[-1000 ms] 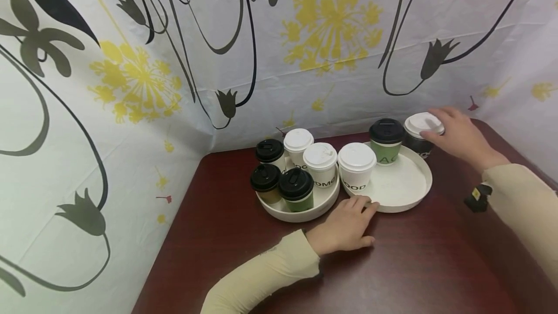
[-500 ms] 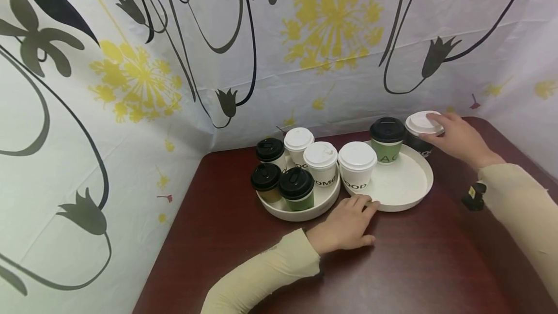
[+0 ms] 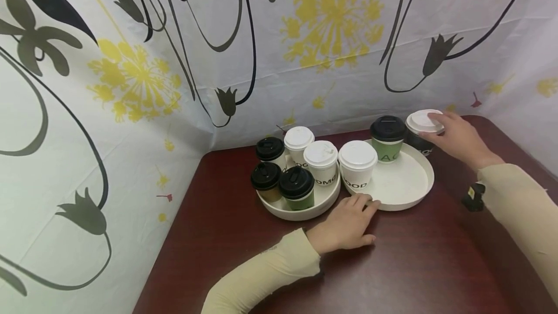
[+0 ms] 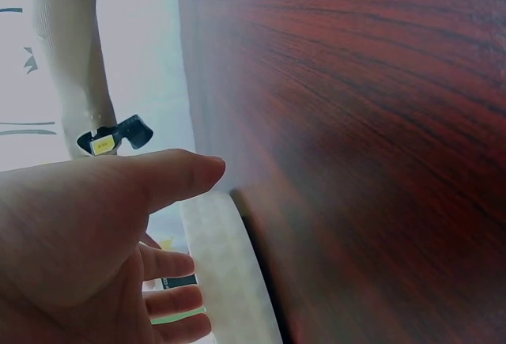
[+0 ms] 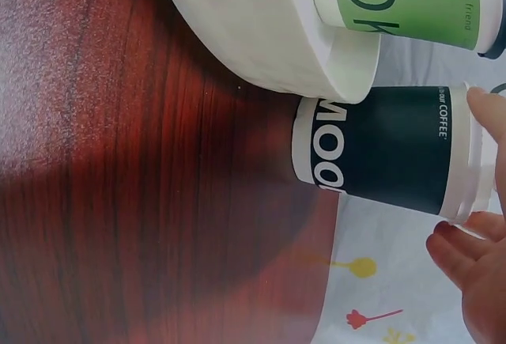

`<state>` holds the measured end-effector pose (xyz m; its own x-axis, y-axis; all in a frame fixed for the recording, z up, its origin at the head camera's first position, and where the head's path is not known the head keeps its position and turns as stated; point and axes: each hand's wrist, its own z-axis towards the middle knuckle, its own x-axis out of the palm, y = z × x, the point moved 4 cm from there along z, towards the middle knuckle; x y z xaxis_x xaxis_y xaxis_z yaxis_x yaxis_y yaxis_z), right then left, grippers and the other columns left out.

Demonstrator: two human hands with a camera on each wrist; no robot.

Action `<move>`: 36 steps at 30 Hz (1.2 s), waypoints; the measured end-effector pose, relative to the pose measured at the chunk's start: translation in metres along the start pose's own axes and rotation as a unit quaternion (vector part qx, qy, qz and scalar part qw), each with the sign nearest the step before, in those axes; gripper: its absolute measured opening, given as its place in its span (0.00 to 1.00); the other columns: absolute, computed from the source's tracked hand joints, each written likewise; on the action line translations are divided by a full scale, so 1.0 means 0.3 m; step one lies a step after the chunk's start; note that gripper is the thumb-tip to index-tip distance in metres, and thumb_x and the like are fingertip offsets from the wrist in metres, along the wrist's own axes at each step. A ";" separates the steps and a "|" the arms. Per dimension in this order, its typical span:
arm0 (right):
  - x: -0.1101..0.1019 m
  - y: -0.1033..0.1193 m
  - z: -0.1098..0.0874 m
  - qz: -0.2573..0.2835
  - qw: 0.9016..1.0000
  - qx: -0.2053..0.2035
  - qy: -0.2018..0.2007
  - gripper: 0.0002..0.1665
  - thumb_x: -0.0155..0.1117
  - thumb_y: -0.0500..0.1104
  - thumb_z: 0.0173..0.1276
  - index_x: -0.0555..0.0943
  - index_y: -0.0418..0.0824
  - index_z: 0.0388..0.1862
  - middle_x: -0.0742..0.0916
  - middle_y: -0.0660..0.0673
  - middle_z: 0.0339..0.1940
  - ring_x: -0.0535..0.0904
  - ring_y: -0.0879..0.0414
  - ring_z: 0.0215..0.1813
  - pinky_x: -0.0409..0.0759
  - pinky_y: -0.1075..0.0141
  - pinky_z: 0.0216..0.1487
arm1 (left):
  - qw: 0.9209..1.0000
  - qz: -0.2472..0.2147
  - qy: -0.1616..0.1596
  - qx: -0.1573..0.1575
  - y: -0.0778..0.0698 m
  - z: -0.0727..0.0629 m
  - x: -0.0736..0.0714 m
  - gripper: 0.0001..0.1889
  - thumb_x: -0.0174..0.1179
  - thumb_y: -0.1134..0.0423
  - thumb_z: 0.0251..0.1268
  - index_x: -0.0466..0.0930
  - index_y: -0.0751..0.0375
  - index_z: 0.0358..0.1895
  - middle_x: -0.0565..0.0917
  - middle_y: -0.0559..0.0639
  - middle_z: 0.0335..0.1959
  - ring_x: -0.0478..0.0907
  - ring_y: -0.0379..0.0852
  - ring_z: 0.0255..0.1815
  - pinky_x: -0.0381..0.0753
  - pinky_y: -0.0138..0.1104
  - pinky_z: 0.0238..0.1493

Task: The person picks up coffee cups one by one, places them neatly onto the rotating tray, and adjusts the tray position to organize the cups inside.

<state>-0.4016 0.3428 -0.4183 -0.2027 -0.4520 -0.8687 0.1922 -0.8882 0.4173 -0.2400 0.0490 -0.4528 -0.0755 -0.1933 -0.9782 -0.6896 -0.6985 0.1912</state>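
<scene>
My right hand holds a dark paper coffee cup by its white lid, thumb on one side and fingers on the other. The cup stands upright on the table, just outside the rim of the right round white tray. My left hand rests with relaxed fingers at that tray's front rim, its thumb spread away in the left wrist view. On this tray stand a green cup with a black lid at the back and a white cup at the left.
Against it on the left sits a second round white tray with several lidded cups, some black-lidded, some white-lidded. Both trays stand on a dark red wooden table. A flowered white cloth hangs behind and at the sides.
The right hand's fingers have settled slightly onto the dark cup's lid, while the cup stays in place. The left hand and the trays look the same.
</scene>
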 end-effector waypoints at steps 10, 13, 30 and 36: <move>-0.006 0.010 -0.006 0.012 1.000 0.002 -0.011 0.44 0.58 0.60 0.72 0.63 0.33 0.75 0.66 0.19 0.70 0.62 0.20 0.66 0.59 0.27 0.63 | 1.000 -0.004 0.003 -0.002 -0.003 0.005 0.011 0.43 0.57 0.34 0.63 0.53 0.45 0.77 0.62 0.44 0.72 0.58 0.40 0.76 0.63 0.32 0.75; -0.006 0.013 -0.010 0.015 1.000 0.005 -0.017 0.44 0.58 0.61 0.72 0.63 0.33 0.75 0.65 0.19 0.70 0.62 0.20 0.67 0.59 0.27 0.63 | 1.000 -0.002 0.001 -0.001 -0.003 0.006 0.012 0.43 0.57 0.34 0.63 0.53 0.45 0.77 0.62 0.44 0.72 0.58 0.40 0.76 0.63 0.32 0.75; 0.011 0.022 -0.016 0.025 0.998 0.011 -0.058 0.44 0.62 0.57 0.70 0.65 0.29 0.72 0.67 0.20 0.70 0.64 0.22 0.65 0.61 0.29 0.62 | 1.000 -0.001 0.000 -0.001 -0.002 0.005 0.021 0.43 0.57 0.34 0.63 0.53 0.45 0.77 0.61 0.44 0.72 0.58 0.40 0.75 0.63 0.32 0.75; 0.015 0.019 -0.017 0.026 0.998 0.013 -0.061 0.44 0.62 0.57 0.70 0.65 0.29 0.72 0.67 0.20 0.70 0.64 0.21 0.66 0.60 0.28 0.63 | 1.000 0.003 -0.005 0.002 -0.002 0.006 0.024 0.43 0.57 0.33 0.63 0.53 0.45 0.77 0.62 0.44 0.72 0.58 0.40 0.75 0.63 0.32 0.75</move>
<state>-0.3964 0.3362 -0.4212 -0.3085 -0.5026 -0.8076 0.1817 -0.8645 0.4686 -0.2415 0.0492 -0.4601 -0.0871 -0.1895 -0.9780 -0.6915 -0.6952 0.1962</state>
